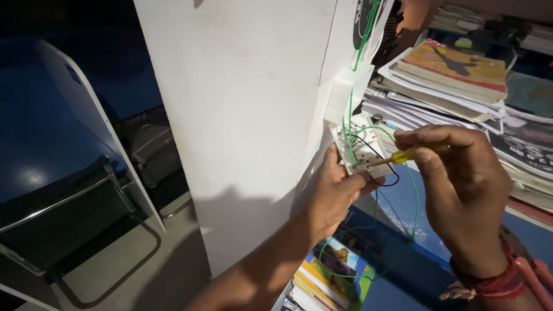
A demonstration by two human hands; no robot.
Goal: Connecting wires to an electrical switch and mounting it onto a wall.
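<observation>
Head view: left hand (334,193) gripping socket (362,151) firmly; right hand (461,190) pinching screwdriver (403,155), tip touching socket among wires (352,124).

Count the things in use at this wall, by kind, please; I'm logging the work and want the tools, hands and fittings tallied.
Hands: 2, the left hand and the right hand
Screwdrivers: 1, the yellow-handled screwdriver
Switch plates: 1, the white switch plate
Folding chairs: 1, the folding chair
Total: 5
</observation>
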